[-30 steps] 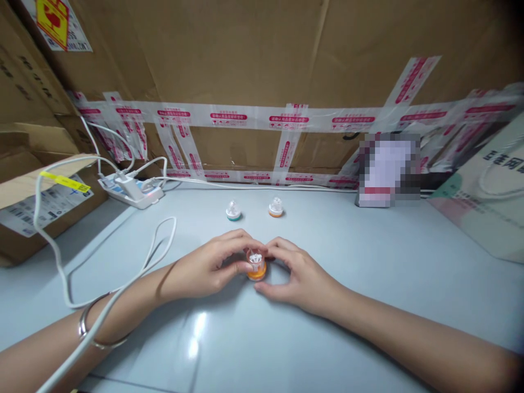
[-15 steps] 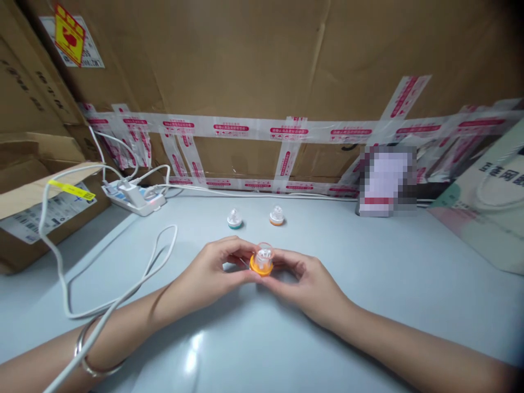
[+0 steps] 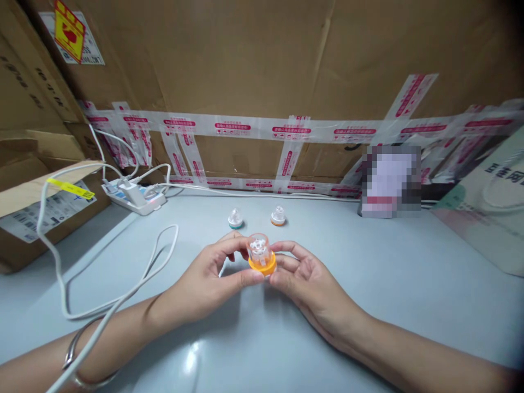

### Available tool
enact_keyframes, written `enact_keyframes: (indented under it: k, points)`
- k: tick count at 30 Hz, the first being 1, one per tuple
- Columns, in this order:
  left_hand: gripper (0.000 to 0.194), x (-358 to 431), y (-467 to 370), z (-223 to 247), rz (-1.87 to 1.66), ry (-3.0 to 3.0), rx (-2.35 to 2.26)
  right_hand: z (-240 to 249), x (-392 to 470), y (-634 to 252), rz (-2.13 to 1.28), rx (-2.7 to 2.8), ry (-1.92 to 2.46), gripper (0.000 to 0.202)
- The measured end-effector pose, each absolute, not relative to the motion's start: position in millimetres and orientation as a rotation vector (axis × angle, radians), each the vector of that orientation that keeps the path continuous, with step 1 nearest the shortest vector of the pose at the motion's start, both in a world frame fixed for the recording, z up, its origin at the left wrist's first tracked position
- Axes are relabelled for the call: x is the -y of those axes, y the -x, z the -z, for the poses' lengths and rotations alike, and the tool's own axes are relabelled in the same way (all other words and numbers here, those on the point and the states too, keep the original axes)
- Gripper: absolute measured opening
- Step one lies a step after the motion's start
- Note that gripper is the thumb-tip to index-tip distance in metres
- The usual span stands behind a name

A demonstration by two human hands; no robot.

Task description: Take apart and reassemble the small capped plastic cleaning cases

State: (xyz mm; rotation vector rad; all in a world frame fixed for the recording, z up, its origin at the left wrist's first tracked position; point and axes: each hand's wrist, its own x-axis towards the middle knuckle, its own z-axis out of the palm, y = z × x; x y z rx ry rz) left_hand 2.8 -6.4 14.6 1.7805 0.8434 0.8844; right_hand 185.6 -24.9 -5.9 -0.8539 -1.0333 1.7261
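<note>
A small clear-domed piece with an orange ring base (image 3: 262,265) is held above the table between both hands. White parts show inside its dome, which leans slightly to the left. My left hand (image 3: 215,270) pinches it from the left, thumb at the front of the base. On the other side, my right hand (image 3: 313,278) has its thumb and fingertips at the base's right edge. Behind them, a similar clear-topped piece with a green base (image 3: 235,219) stands on the table. To its right is another with an orange base (image 3: 278,216).
A white cable (image 3: 123,300) loops over the table and across my left forearm. At the back left lies a power strip (image 3: 141,202) beside an open cardboard box (image 3: 24,213). A large taped carton (image 3: 237,65) walls the back. A pixelated object (image 3: 387,183) and a printed bag (image 3: 491,202) stand right.
The orange-based piece has come up a little and leans more to the left. My right fingers have spread somewhat and shifted around its side.
</note>
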Motion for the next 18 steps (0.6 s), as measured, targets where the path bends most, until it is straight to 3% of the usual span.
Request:
enact_keyframes:
  k: [9, 18]
  points:
    - [0.010, 4.1, -6.6, -15.4, -0.858, -1.723, -0.747, 8.9, 30.3, -181.6, -1.893, 0.855, 0.739, 0.035]
    - [0.021, 4.0, -3.5, -13.9, -0.782, -1.709, -0.764, 8.6, 32.2, -181.3, -1.977, 0.750, 0.571, 0.027]
